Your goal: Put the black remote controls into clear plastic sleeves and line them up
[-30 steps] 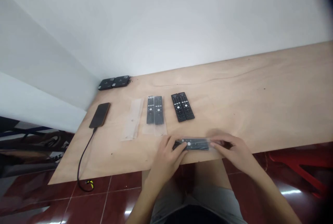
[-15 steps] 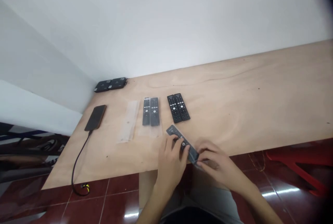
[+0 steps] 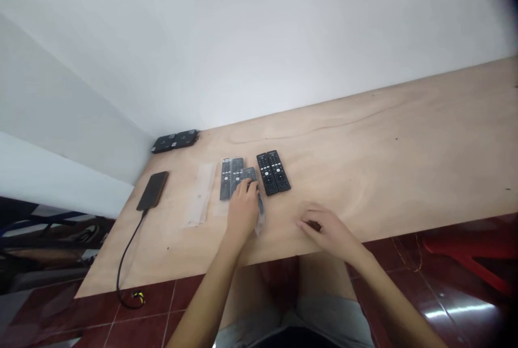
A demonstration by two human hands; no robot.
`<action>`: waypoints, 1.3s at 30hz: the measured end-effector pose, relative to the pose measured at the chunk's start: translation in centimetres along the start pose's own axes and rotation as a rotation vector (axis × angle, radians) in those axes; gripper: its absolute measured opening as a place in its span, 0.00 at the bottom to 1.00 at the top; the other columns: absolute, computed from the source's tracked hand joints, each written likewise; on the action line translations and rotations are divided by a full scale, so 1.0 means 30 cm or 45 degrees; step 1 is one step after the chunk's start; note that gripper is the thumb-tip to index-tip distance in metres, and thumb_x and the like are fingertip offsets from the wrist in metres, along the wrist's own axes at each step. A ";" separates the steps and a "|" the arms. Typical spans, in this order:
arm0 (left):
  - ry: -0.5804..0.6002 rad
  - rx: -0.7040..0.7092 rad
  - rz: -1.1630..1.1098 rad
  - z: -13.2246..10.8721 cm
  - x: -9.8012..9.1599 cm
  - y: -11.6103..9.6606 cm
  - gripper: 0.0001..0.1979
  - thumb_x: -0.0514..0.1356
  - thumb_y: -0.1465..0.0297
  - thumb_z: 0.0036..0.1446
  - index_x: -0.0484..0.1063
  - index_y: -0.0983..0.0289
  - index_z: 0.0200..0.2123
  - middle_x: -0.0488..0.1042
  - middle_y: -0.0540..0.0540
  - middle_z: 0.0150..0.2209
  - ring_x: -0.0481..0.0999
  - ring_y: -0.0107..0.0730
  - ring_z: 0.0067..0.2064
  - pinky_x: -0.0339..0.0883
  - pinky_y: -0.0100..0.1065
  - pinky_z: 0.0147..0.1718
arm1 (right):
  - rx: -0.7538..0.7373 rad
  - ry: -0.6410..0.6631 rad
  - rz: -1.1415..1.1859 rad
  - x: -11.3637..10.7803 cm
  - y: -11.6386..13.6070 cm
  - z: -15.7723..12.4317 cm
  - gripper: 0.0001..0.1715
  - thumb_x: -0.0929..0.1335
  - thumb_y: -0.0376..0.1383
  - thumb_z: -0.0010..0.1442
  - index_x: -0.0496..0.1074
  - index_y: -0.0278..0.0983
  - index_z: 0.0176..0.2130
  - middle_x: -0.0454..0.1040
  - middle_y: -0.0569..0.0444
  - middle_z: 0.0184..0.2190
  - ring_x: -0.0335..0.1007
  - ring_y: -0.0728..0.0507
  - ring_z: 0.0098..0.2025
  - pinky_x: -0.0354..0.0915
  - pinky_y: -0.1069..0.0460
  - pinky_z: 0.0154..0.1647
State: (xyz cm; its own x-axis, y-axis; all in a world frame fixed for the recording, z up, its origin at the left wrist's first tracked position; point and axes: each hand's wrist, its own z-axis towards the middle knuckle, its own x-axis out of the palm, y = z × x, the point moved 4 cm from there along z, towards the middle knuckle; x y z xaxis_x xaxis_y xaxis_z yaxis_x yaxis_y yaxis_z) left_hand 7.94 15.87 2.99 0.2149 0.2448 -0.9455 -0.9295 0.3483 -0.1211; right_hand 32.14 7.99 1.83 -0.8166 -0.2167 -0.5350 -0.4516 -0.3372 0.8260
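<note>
My left hand (image 3: 242, 209) lies on a bagged black remote (image 3: 251, 178), fingers closed over it, setting it on the wooden table (image 3: 384, 164) beside two other bagged remotes (image 3: 229, 175). Two bare black remotes (image 3: 273, 171) lie side by side just to the right. My right hand (image 3: 328, 229) hovers low over the table near the front edge, fingers loosely curled, holding nothing I can see. An empty clear plastic sleeve (image 3: 201, 192) lies left of the bagged remotes.
A dark phone (image 3: 153, 190) with a black cable (image 3: 123, 261) running off the table edge lies at the left. Two small black boxes (image 3: 176, 140) sit against the white wall in the corner. Red floor tiles and a red stool (image 3: 469, 253) lie below.
The bagged remote went from both hands at the front edge up and left to the bagged pair. My right hand let go and stayed near the front edge.
</note>
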 end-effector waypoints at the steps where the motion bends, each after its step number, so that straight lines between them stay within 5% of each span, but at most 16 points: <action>1: 0.012 0.010 0.006 0.032 0.008 0.019 0.16 0.52 0.76 0.75 0.76 0.64 0.58 0.76 0.66 0.61 0.78 0.53 0.61 0.74 0.50 0.60 | 0.012 -0.025 0.015 -0.004 -0.010 0.006 0.22 0.67 0.39 0.76 0.67 0.40 0.29 0.72 0.54 0.31 0.71 0.40 0.38 0.67 0.46 0.42; 4: 0.037 0.028 0.031 0.108 0.020 0.063 0.17 0.53 0.76 0.74 0.76 0.64 0.59 0.77 0.65 0.61 0.79 0.54 0.61 0.74 0.51 0.60 | 0.023 -0.048 0.033 -0.005 -0.023 0.005 0.22 0.67 0.39 0.76 0.65 0.41 0.28 0.70 0.56 0.29 0.70 0.41 0.36 0.65 0.48 0.39; 7: 0.024 0.050 0.050 0.150 0.017 0.075 0.22 0.53 0.78 0.72 0.74 0.63 0.64 0.75 0.65 0.66 0.68 0.58 0.73 0.66 0.57 0.69 | 0.005 -0.051 0.023 -0.001 -0.020 -0.003 0.23 0.67 0.39 0.76 0.64 0.40 0.28 0.69 0.56 0.29 0.69 0.41 0.36 0.64 0.48 0.39; 10: 0.085 0.181 0.030 0.160 0.018 0.046 0.34 0.50 0.85 0.66 0.70 0.59 0.70 0.71 0.58 0.72 0.55 0.55 0.80 0.56 0.61 0.74 | -0.033 -0.054 0.012 -0.001 -0.016 -0.005 0.23 0.67 0.39 0.76 0.65 0.40 0.28 0.69 0.56 0.30 0.69 0.42 0.36 0.64 0.48 0.40; 13: 0.175 0.280 -0.022 0.137 0.017 0.004 0.35 0.52 0.86 0.63 0.71 0.60 0.70 0.72 0.58 0.72 0.56 0.59 0.79 0.56 0.66 0.73 | -0.041 -0.068 0.000 -0.004 -0.019 -0.006 0.23 0.67 0.39 0.77 0.65 0.40 0.28 0.69 0.56 0.29 0.68 0.42 0.35 0.64 0.48 0.39; 17: 0.137 0.302 -0.067 0.043 -0.026 -0.052 0.30 0.56 0.83 0.64 0.76 0.60 0.66 0.76 0.62 0.67 0.62 0.63 0.75 0.60 0.68 0.70 | -0.033 -0.095 0.009 -0.007 -0.016 -0.014 0.22 0.65 0.41 0.79 0.70 0.40 0.31 0.73 0.53 0.33 0.71 0.41 0.40 0.68 0.46 0.44; 21: 0.145 0.385 -0.131 -0.115 -0.077 -0.144 0.27 0.59 0.80 0.65 0.75 0.60 0.66 0.76 0.63 0.65 0.66 0.62 0.69 0.63 0.64 0.67 | -0.033 -0.084 -0.002 -0.003 0.012 -0.030 0.09 0.72 0.43 0.74 0.76 0.40 0.44 0.77 0.50 0.43 0.74 0.39 0.45 0.71 0.46 0.47; 26: 0.157 0.304 -0.237 -0.288 -0.092 -0.228 0.27 0.61 0.77 0.68 0.72 0.57 0.68 0.74 0.63 0.62 0.70 0.56 0.63 0.69 0.60 0.63 | -0.144 0.037 -0.108 0.004 0.032 -0.080 0.21 0.81 0.41 0.63 0.78 0.42 0.53 0.76 0.45 0.57 0.71 0.32 0.61 0.72 0.38 0.62; 29: 0.070 0.223 -0.313 -0.344 -0.090 -0.199 0.23 0.63 0.75 0.70 0.74 0.56 0.66 0.74 0.62 0.60 0.70 0.55 0.64 0.70 0.57 0.62 | -0.164 0.045 -0.096 -0.008 0.005 -0.107 0.18 0.75 0.37 0.70 0.79 0.45 0.59 0.78 0.45 0.58 0.72 0.33 0.63 0.72 0.36 0.64; 34: -0.120 0.183 -0.383 -0.409 -0.096 -0.054 0.17 0.66 0.72 0.71 0.78 0.55 0.60 0.78 0.60 0.60 0.72 0.52 0.64 0.70 0.56 0.64 | -0.263 0.073 0.019 -0.009 -0.009 -0.104 0.16 0.74 0.36 0.74 0.82 0.48 0.59 0.80 0.47 0.62 0.70 0.34 0.68 0.69 0.32 0.69; 39: -0.109 0.159 -0.459 -0.468 -0.112 0.038 0.18 0.64 0.72 0.73 0.77 0.53 0.62 0.81 0.58 0.58 0.77 0.48 0.60 0.73 0.52 0.60 | -0.247 0.136 -0.002 0.026 0.030 -0.073 0.18 0.72 0.37 0.76 0.80 0.50 0.62 0.81 0.49 0.62 0.72 0.33 0.67 0.71 0.31 0.68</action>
State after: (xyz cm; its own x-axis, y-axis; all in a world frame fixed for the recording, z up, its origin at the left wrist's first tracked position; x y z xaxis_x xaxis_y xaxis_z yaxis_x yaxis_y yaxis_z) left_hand 1.95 2.75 1.77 0.5501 0.1597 -0.8197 -0.7474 0.5321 -0.3979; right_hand 31.89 5.52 1.77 -0.7684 -0.3083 -0.5608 -0.3670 -0.5056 0.7808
